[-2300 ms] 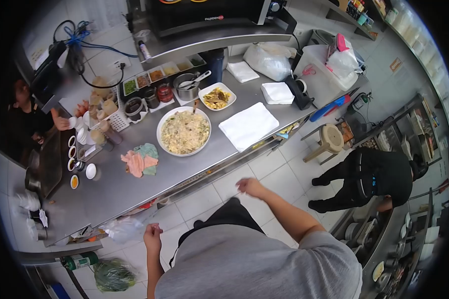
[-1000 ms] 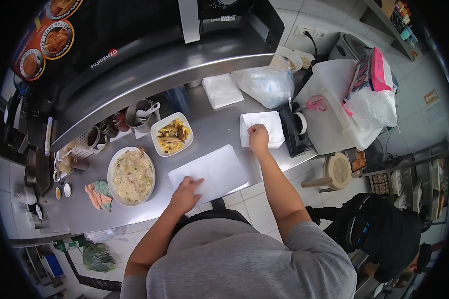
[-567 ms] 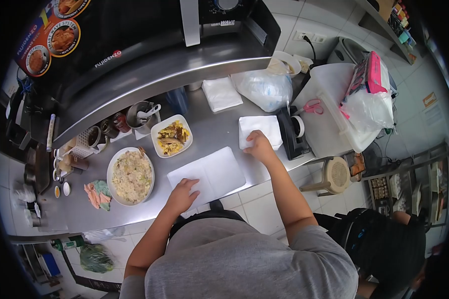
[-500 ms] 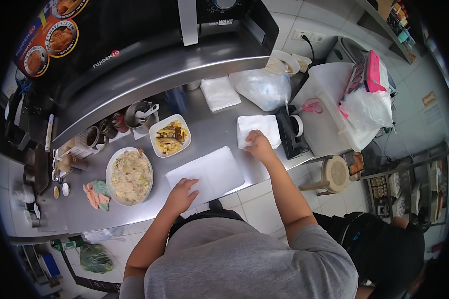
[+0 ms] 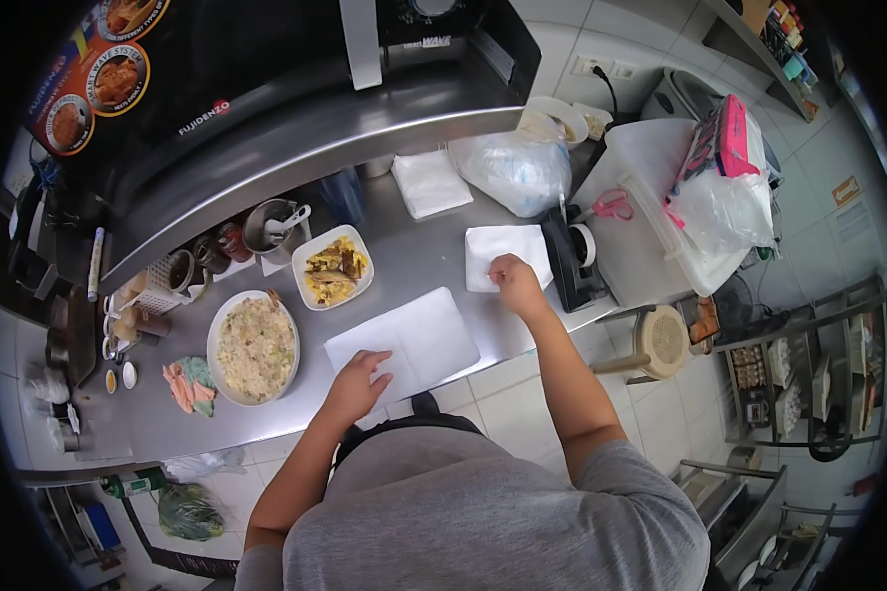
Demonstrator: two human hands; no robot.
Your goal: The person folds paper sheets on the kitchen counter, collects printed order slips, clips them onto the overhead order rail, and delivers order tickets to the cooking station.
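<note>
Left of the bowl of fried rice (image 5: 256, 347), two small sauce cups (image 5: 120, 377) sit well apart from it, and a pink and green cloth (image 5: 192, 385) lies just beside it. Beyond the bowl are a white basket (image 5: 160, 290), lidded jars (image 5: 221, 246) and a steel pot (image 5: 267, 226) with a white-handled utensil. A square dish of egg (image 5: 333, 268) is near the bowl's far right side.

Right of the bowl lies the white sheet (image 5: 419, 340). The left hand (image 5: 358, 386), fingers apart, covers its near left corner. Farther right of the bowl is a white paper stack (image 5: 503, 248), with the right hand (image 5: 514, 286) on its near edge, fingers drawn together; whether they grip paper cannot be told. A black tape dispenser (image 5: 570, 258) stands right beside that stack.

The sheet lies flat, its long axis slanting from near the bowl rightward and slightly away; a crease crosses it.

The bowl rests on a stainless-steel counter (image 5: 419, 241), with a Fujidenzo microwave (image 5: 266, 74) above and beyond it. Well right of the bowl are a clear plastic bin (image 5: 633, 236), a beige stool (image 5: 662, 341) and metal shelving (image 5: 808, 340) on a white tiled floor (image 5: 517, 406).
</note>
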